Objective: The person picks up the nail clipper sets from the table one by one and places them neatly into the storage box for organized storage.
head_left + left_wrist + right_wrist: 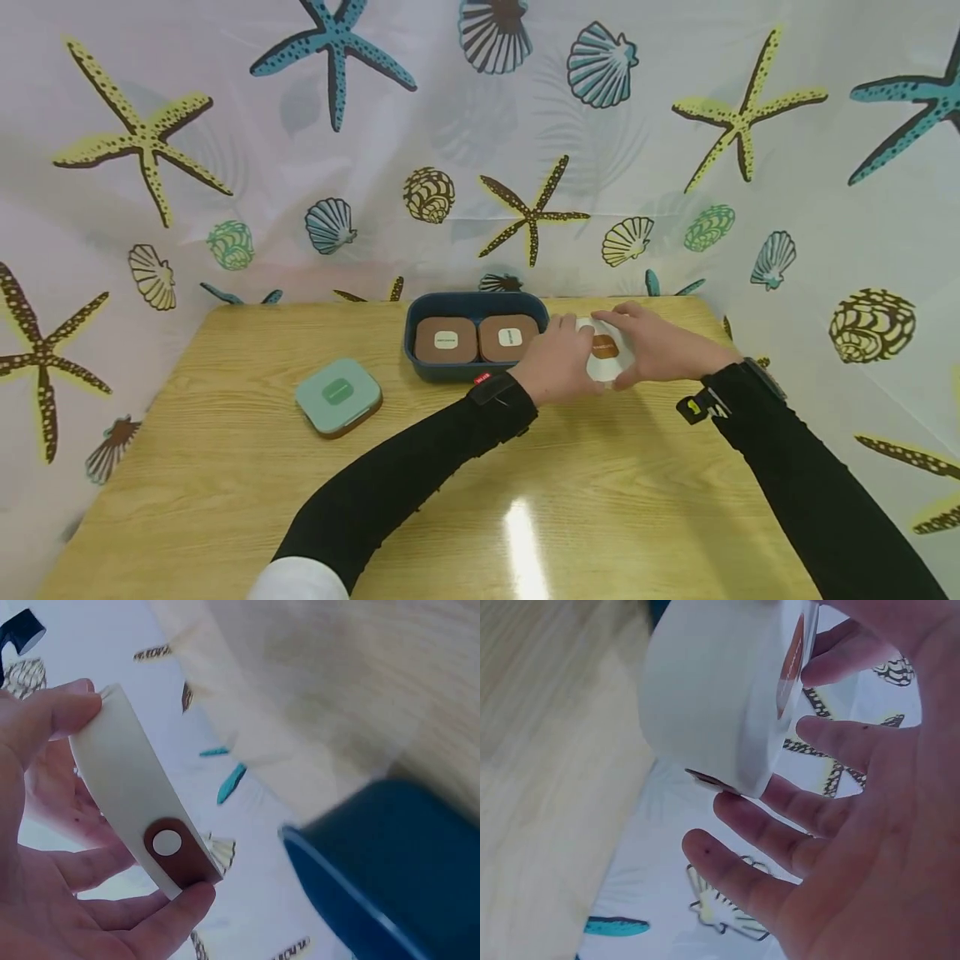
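Both hands hold a small white container (609,371) with a brown label on top, just right of a dark blue bin (442,372). My left hand (558,362) grips its left side, thumb at one edge and fingertips at the opposite one. On the wall that faces the left wrist camera is a brown tab (180,859) with a white round snap. From the right, my right hand (660,342) holds the container between thumb and fingers. The right wrist view shows the container's plain white side (697,697) with fingertips at its edge.
Two brown-lidded containers (435,354) with pale labels sit side by side in the bin. To the left, a container with a pale green lid (360,379) lies on the wooden table (225,467). Behind the table hangs a curtain (405,125) printed with starfish and shells.
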{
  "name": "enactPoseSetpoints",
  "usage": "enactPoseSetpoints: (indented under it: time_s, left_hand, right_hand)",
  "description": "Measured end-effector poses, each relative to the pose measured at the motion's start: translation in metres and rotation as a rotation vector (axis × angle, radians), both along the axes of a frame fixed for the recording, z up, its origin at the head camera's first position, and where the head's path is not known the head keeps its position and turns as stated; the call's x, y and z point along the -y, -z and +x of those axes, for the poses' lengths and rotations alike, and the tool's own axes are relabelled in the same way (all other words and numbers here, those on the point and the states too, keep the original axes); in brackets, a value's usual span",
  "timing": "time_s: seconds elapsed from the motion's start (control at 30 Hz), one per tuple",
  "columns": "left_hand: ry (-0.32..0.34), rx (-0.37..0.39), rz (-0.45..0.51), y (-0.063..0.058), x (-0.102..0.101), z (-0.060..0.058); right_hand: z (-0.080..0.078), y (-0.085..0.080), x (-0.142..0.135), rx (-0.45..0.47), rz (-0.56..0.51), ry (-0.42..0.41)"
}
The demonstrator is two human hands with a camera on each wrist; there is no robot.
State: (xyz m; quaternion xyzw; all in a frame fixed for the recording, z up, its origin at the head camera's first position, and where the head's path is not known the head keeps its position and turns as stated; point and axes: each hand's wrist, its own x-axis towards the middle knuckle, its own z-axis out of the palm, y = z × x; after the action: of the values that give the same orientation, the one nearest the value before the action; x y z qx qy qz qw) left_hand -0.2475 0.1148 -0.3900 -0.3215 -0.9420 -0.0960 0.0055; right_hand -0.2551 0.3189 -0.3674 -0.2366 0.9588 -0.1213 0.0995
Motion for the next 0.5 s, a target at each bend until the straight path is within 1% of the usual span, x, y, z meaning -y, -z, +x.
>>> enactPoseSetpoints:
  time_s: [0.1, 0.2, 0.33, 0.5]
  left_hand:
    - [-0.020, 0.004, 0.019, -0.009, 0.018, -0.008]
    - [-0.035, 0.005, 0.044, -0.013, 0.036, -0.018]
    - [-0.037, 0.014, 0.071, -0.014, 0.056, -0.033]
    - [-0.044, 0.062, 0.085, -0.013, 0.077, -0.046]
  right_hand:
    - [-0.011, -0.008, 0.017, -0.017, -0.013, -0.014]
    - [-0.023, -0.013, 0.034, -0.025, -0.020, -0.029]
    - [-0.036, -0.014, 0.054, -0.015, -0.026, -0.042]
    - [-0.051, -0.008, 0.077, -0.010, -0.043, -0.058]
